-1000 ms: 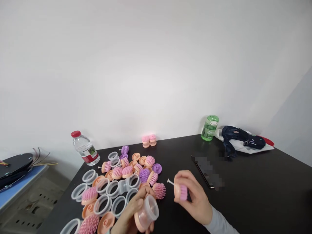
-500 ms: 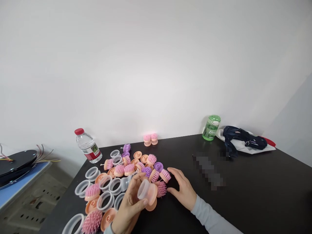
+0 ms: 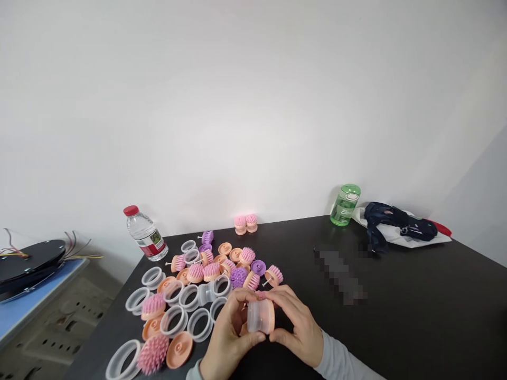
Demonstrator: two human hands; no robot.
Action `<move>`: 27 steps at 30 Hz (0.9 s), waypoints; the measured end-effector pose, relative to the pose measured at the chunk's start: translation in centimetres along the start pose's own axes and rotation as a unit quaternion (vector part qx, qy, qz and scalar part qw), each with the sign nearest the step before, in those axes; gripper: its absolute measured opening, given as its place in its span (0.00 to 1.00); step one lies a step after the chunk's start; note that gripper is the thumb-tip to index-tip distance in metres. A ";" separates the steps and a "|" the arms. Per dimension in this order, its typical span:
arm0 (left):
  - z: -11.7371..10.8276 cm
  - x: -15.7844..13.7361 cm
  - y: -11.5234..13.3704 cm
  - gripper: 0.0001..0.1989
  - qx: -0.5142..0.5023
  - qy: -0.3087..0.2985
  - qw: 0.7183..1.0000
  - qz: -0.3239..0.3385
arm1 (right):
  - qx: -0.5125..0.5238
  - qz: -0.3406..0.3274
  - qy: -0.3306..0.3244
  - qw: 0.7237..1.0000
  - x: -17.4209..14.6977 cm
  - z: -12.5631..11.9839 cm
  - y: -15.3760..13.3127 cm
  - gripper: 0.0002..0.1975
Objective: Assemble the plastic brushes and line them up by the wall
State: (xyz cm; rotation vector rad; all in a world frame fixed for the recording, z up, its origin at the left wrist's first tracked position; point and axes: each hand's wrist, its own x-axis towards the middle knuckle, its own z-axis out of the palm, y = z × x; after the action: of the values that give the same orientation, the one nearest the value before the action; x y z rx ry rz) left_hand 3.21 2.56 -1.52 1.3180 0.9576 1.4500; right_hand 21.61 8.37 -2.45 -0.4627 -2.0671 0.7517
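Observation:
Both hands meet at the front of the table around one piece, a translucent plastic ring (image 3: 256,317) with a peach cap (image 3: 270,316) on its right end. My left hand (image 3: 232,332) grips the ring side, thumb below and fingers above. On the peach side, the fingers and thumb of my right hand (image 3: 299,326) close on the cap's rim. Just beyond lie pink bristle brush heads (image 3: 274,274), some with a white stem, and a purple brush head (image 3: 238,277). Loose clear rings (image 3: 200,324) and peach caps (image 3: 179,349) spread to the left of my hands.
Two pink brushes (image 3: 245,224) stand against the wall. A red-capped water bottle (image 3: 146,234) is at the back left, a green bottle (image 3: 345,206) at the back right beside a dark strapped bag (image 3: 400,221). Left of the black table (image 3: 415,295) sits a black disc with wires (image 3: 31,261).
My right hand has moved left and closed on the peach cap. My left hand has shifted right with the ring, which is now turned sideways. A brush head near the right hand has turned.

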 end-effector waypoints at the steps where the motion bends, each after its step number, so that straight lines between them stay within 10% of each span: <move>1: 0.1 0.0 0.0 0.22 0.005 0.002 1.000 -0.004 | 0.007 0.007 -0.002 1.000 0.0 0.0 0.0 0.32; 9: 0.1 0.2 -0.1 0.25 0.006 0.006 0.997 -0.082 | 0.007 -0.041 -0.011 0.999 0.3 -0.6 -0.4 0.22; 14: 0.3 0.0 -0.5 0.25 0.013 -0.007 0.996 -0.089 | 0.036 0.014 -0.026 0.999 0.0 -0.6 -0.4 0.39; 23: 0.2 -0.2 0.9 0.21 0.132 0.012 0.990 -0.036 | -0.009 -0.090 0.002 0.996 -0.4 -0.9 -0.7 0.14; 27: -1.1 -0.1 2.9 0.19 0.164 0.051 0.985 -0.022 | -0.034 -0.070 0.058 0.995 -0.3 -2.1 0.0 0.17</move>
State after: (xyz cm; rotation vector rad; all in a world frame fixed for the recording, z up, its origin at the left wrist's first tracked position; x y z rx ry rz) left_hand 1.74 1.69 1.02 1.4565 1.3290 1.3763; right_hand 23.52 8.88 -1.74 -0.3847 -1.9979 0.5607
